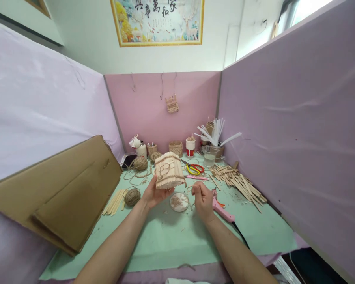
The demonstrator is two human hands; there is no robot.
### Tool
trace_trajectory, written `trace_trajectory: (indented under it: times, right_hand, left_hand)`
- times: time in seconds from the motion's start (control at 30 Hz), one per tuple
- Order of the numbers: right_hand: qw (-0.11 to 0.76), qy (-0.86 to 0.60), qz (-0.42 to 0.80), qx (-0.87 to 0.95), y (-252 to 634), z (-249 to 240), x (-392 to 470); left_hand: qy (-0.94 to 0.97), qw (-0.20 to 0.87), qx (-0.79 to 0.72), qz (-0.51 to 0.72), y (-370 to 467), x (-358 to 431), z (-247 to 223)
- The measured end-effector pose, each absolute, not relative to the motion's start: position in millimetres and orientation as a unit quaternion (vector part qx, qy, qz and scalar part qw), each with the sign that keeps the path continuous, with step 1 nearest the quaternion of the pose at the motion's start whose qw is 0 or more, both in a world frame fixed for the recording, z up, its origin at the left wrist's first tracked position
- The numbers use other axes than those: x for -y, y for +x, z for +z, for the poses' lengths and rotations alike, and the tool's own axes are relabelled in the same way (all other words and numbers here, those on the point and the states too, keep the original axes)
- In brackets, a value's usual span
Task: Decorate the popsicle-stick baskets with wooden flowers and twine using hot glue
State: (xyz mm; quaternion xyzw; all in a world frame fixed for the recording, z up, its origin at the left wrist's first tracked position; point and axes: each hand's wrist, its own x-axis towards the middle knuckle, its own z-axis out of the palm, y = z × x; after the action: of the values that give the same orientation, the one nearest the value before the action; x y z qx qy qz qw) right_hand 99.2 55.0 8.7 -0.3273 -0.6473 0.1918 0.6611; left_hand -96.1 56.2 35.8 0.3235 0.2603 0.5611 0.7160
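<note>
A pot made of pale wooden sticks point(169, 170), with twine bands and a raised decoration on its side, is held tilted above the table. My left hand point(154, 195) grips it from below and the left. To its right, my right hand point(203, 201) is closed with the fingers curled in; whatever it may hold is hidden. Below and between the hands lies a small round white dish point(179, 202) with brownish bits on it. A pink hot glue gun point(224, 211) rests just right of my right hand, its front end partly hidden.
Scissors point(195, 169) and a pink pen-like tool point(197, 178) lie behind the hands. Wooden sticks point(239, 181) are heaped at right. Twine balls point(132, 197) and a cardboard sheet point(62, 189) are at left. A water cup point(209, 156) and a paper cup point(190, 148) stand at the back.
</note>
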Motion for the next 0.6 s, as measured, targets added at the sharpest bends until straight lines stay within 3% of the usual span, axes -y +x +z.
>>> trace_trajectory:
  times: [0.4, 0.6]
  right_hand:
    - [0.633, -0.355, 0.197, 0.659, 94.5, 10.7, -61.3]
    - [0.618, -0.386, 0.299, 0.616, 97.5, 11.7, -61.4]
  left_hand:
    - [0.326, 0.692, -0.254, 0.592, -96.3, -61.6, 33.2]
    - [0.319, 0.694, -0.243, 0.598, -99.7, -64.7, 28.6]
